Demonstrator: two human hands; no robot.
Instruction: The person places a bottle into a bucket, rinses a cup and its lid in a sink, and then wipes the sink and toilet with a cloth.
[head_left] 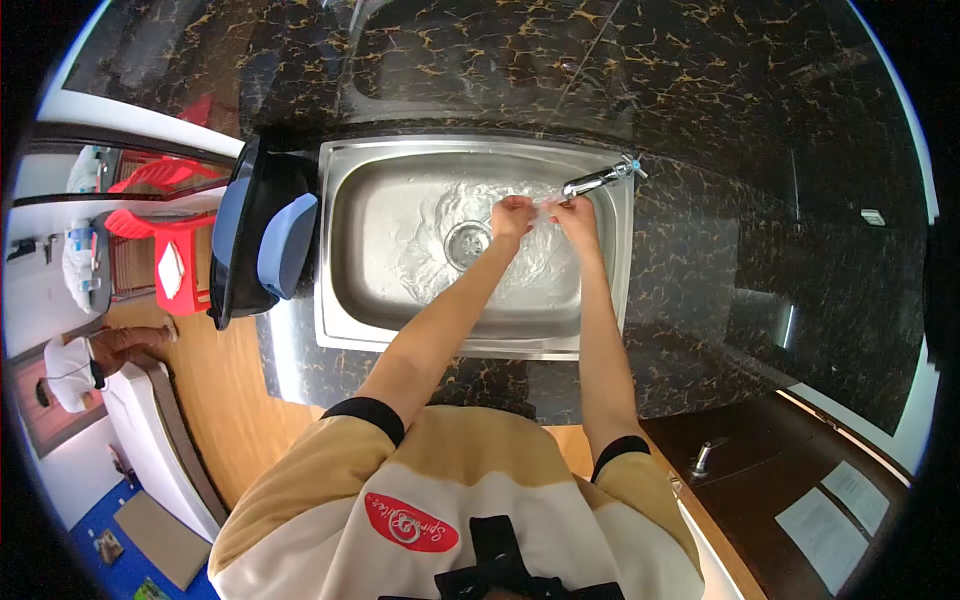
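Note:
Both my hands are over the steel sink (pixel 350 300), just below the spout of the chrome tap (pixel 598 180). My left hand (pixel 513 216) has its fingers curled together, close to the drain (pixel 467 245). Beside it, my right hand (pixel 574 216) is also closed, right under the tap's end. Between the fingertips is a small pale, see-through patch; whether it is an object or running water I cannot make out. Water spreads in ripples over the sink floor around the drain.
A black tub (pixel 235 270) and a blue basin (pixel 288 245) stand at the sink's left edge. Dark marbled countertop (pixel 700 270) surrounds the sink. Red chairs (pixel 185 260) stand farther left, and another person (pixel 75 370) is in the room. Papers (pixel 825 535) lie at lower right.

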